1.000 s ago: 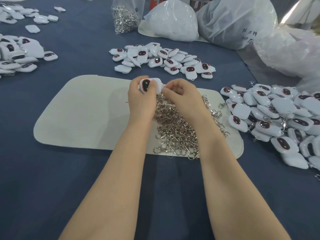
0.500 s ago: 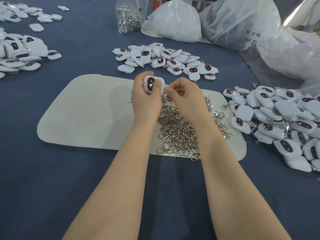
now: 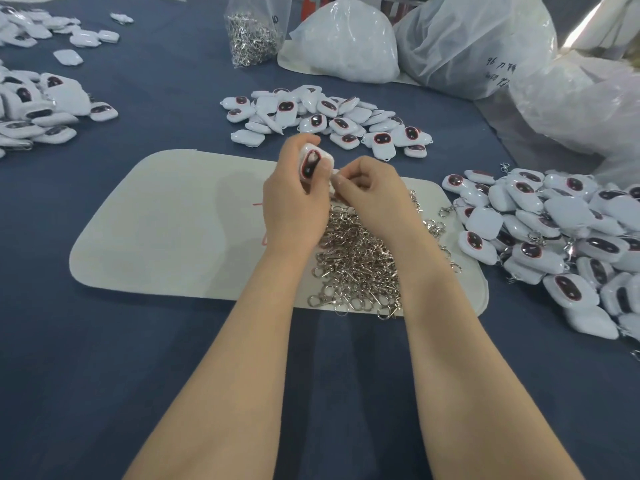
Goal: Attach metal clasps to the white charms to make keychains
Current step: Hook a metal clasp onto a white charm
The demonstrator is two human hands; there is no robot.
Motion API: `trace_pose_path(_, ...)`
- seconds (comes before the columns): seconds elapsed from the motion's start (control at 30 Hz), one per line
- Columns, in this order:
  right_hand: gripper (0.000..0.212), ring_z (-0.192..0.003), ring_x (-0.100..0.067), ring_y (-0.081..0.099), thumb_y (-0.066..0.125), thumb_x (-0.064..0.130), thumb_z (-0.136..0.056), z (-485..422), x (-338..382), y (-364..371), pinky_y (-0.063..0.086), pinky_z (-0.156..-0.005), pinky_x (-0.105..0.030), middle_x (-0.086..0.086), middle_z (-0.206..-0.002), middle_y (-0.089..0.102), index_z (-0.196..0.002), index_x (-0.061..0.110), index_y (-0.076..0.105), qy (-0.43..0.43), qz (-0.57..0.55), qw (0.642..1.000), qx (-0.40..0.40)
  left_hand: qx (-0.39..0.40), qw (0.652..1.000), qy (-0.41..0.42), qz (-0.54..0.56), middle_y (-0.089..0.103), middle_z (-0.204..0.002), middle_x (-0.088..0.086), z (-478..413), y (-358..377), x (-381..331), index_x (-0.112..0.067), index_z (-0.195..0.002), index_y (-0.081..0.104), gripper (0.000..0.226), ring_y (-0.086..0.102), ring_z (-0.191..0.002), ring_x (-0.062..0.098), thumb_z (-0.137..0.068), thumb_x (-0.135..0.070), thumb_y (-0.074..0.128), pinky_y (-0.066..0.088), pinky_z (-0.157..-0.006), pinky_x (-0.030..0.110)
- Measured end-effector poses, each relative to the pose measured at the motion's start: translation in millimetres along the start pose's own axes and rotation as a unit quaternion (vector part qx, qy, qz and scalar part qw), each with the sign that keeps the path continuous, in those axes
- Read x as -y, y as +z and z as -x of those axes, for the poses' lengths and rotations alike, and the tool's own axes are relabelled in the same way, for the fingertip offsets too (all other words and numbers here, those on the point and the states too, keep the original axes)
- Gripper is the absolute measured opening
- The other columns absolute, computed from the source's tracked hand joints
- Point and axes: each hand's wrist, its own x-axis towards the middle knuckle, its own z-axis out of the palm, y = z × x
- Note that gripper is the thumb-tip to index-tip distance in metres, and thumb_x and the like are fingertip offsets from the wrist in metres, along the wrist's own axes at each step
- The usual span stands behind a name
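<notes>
My left hand (image 3: 294,206) grips a charm (image 3: 309,163), my right hand (image 3: 375,194) pinches its edge; finished keychains (image 3: 540,237) lie right, bare charms (image 3: 325,116) beyond.

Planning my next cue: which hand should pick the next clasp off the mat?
Likely right. The right hand hovers directly over the pile of silver metal clasps, pinching the edge of the white dark-faced charm that the left hand grips.

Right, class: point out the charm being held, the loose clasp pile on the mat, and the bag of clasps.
held charm (image 3: 309,164), head view, its dark face panel.
clasp pile (image 3: 356,261), head view, middle of the heap.
bag of clasps (image 3: 251,39), head view, its filled lower part.
</notes>
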Motion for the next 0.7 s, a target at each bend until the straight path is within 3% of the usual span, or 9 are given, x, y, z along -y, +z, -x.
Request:
trace_pose_path(0.1,0.017,-0.080,-0.023,0.067,0.061,0.021,-0.092,-2.4,-2.2,-2.2,0.053,-0.080,-0.041,0.000,-0.075,0.068,-0.076,0.022,0.057,0.022,0.029,0.999,0.014,0.044,0.997,0.053,-0.046,0.055,-0.080,-0.015,2.2,-0.2,0.3,-0.021,-0.115,0.057,0.023,0.055,-0.074,0.011,-0.093,-0.019,0.054,0.044,-0.068,0.027)
trace_pose_path(0.2,0.014,-0.064,-0.016,0.059,0.061,0.015,-0.092,-1.7,-6.8,-6.7,0.051,-0.072,-0.037,0.001,-0.065,0.064,-0.078,0.012,0.061,0.071,-0.123,0.989,0.028,0.061,0.994,0.081,-0.049,0.056,-0.085,-0.015,4.1,1.4,-2.8,-0.023,-0.112,0.057,0.020,0.055,-0.076,0.010,-0.093,-0.020,0.054,0.046,-0.068,0.027)
trace_pose_path(0.27,0.011,-0.060,-0.010,0.055,0.062,0.012,-0.091,-0.4,-5.9,-5.3,0.049,-0.068,-0.027,0.003,-0.063,0.062,-0.081,0.007,0.063,0.070,-0.214,0.974,0.013,0.032,0.998,0.045,0.020,0.056,-0.084,-0.017,2.6,1.5,-4.6,-0.025,-0.107,0.055,0.015,0.055,-0.073,-0.002,-0.093,-0.019,0.055,0.045,-0.066,0.016)
trace_pose_path(0.33,0.006,-0.063,-0.010,0.055,0.064,0.011,-0.090,0.9,-1.9,-0.8,0.050,-0.068,-0.024,0.003,-0.067,0.062,-0.084,0.010,0.063,0.043,-0.248,0.968,0.003,-0.014,0.989,-0.062,0.131,0.057,-0.088,-0.014,-3.3,0.9,-4.2,-0.022,-0.105,0.054,0.014,0.055,-0.069,-0.004,-0.093,-0.016,0.056,0.046,-0.065,0.013)
trace_pose_path(0.4,0.010,-0.070,-0.010,0.056,0.066,0.008,-0.087,1.4,2.6,3.8,0.051,-0.072,-0.026,0.004,-0.074,0.062,-0.084,0.017,0.062,0.002,-0.220,0.975,-0.007,-0.023,0.947,-0.196,0.252,0.058,-0.084,-0.002,-9.5,-0.8,-3.6,-0.014,-0.107,0.056,0.013,0.053,-0.060,0.004,-0.094,-0.014,0.056,0.047,-0.058,0.018)
trace_pose_path(0.47,0.015,-0.076,-0.006,0.058,0.065,0.007,-0.086,1.6,4.7,6.4,0.051,-0.080,-0.026,0.007,-0.079,0.063,-0.084,0.021,0.061,-0.037,-0.162,0.986,-0.022,-0.006,0.882,-0.298,0.366,0.055,-0.072,0.000,-12.5,-2.7,-3.4,-0.008,-0.099,0.058,0.007,0.048,-0.050,0.004,-0.095,-0.012,0.054,0.044,-0.050,0.017)
trace_pose_path(0.57,0.015,-0.079,0.000,0.059,0.064,0.008,-0.088,1.9,5.3,7.8,0.048,-0.083,-0.017,0.014,-0.082,0.064,-0.087,0.022,0.061,-0.058,-0.109,0.992,-0.036,0.004,0.789,-0.388,0.477,0.050,-0.046,-0.004,-13.4,-5.4,-5.3,-0.006,-0.082,0.057,0.016,0.045,-0.039,0.003,-0.096,-0.013,0.053,0.040,-0.042,0.014)
trace_pose_path(0.63,0.013,-0.076,0.008,0.056,0.063,0.009,-0.089,1.9,5.4,9.4,0.045,-0.078,-0.012,0.017,-0.081,0.063,-0.089,0.022,0.062,-0.063,-0.087,0.993,-0.043,0.003,0.743,-0.424,0.518,0.050,-0.044,-0.001,-14.0,-7.2,-6.2,0.000,-0.097,0.057,0.012,0.045,-0.037,0.004,-0.095,-0.012,0.055,0.041,-0.039,0.013)
trace_pose_path(0.7,0.013,-0.074,0.011,0.055,0.062,0.010,-0.089,2.8,5.7,11.9,0.044,-0.074,-0.009,0.019,-0.079,0.062,-0.088,0.023,0.061,-0.070,-0.071,0.994,-0.050,-0.002,0.719,-0.448,0.532,0.053,-0.051,0.004,-14.6,-9.2,-5.6,0.001,-0.103,0.055,0.016,0.046,-0.040,0.006,-0.093,-0.010,0.057,0.042,-0.039,0.012)
